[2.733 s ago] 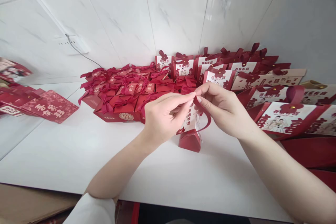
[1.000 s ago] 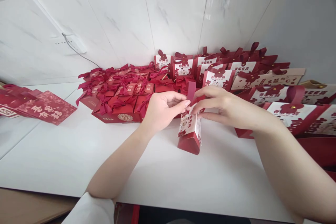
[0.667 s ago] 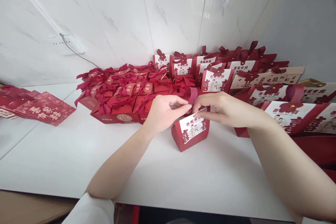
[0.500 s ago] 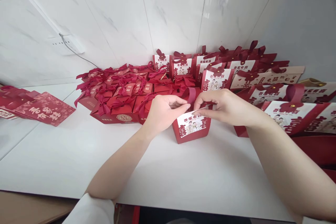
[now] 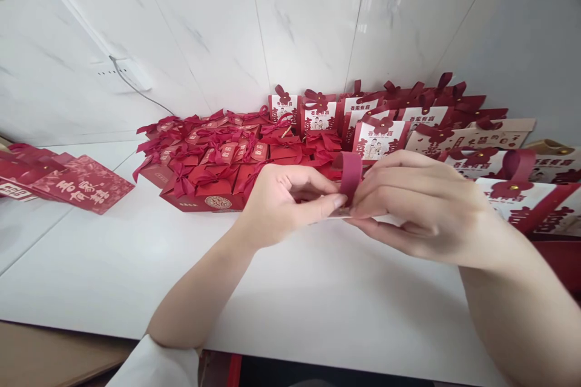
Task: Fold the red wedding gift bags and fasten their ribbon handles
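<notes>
My left hand (image 5: 284,199) and my right hand (image 5: 417,205) meet above the white counter (image 5: 295,296), both pinched on the top edge of a small red gift box (image 5: 349,178). Only its dark red ribbon loop handle and a sliver of its white flap show between my fingertips; my right hand hides the box's body. My left thumb and forefinger press at the loop's base. My right fingers curl round the box from the right.
Several small red ribbon-tied boxes (image 5: 213,160) are packed together behind my left hand. Upright red and white gift bags (image 5: 381,133) line the tiled wall and run along the right. Flat red cards (image 5: 82,184) lie at the far left. A cable (image 5: 136,87) runs down the wall.
The box turned its printed face toward me, then came closer under my right hand, which now covers it. Both hands have stayed pinched at its top.
</notes>
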### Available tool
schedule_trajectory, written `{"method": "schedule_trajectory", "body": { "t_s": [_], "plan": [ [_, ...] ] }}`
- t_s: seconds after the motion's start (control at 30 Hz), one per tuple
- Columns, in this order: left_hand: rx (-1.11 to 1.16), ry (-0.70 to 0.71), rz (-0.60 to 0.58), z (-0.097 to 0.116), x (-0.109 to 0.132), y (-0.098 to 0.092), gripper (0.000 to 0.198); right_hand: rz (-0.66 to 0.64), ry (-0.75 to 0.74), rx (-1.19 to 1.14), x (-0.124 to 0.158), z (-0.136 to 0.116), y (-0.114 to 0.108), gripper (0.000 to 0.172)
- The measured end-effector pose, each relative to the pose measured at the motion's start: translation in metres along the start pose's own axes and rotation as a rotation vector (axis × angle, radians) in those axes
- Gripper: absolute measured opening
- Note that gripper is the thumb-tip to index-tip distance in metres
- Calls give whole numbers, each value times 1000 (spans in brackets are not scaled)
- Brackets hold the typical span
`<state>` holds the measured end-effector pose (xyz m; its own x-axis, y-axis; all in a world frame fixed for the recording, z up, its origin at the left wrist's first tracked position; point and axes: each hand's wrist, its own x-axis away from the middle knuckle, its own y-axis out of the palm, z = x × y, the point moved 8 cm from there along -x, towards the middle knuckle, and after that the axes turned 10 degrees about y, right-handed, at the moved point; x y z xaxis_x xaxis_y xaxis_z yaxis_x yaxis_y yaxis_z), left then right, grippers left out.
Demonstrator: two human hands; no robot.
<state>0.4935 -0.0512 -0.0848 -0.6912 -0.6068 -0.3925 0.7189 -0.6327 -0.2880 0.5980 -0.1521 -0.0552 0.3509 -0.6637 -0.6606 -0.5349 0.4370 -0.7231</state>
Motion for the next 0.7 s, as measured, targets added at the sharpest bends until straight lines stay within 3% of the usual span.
{"method": "schedule_trajectory", "body": {
  "t_s": [0.13, 0.4, 0.57, 0.7],
  "plan": [
    [-15, 38, -49, 22, 9, 3, 2, 6, -59, 59, 3, -18, -8, 15],
    [115, -31, -248, 26, 15, 11, 13, -64, -44, -1, 3, -38, -21, 18],
    [196, 67, -195, 35, 15, 14, 11, -57, 27, 10, 6, -45, -31, 18],
    [257, 91, -169, 36, 18, 21, 5, -35, 60, 13, 8, -31, -10, 19]
  ]
}}
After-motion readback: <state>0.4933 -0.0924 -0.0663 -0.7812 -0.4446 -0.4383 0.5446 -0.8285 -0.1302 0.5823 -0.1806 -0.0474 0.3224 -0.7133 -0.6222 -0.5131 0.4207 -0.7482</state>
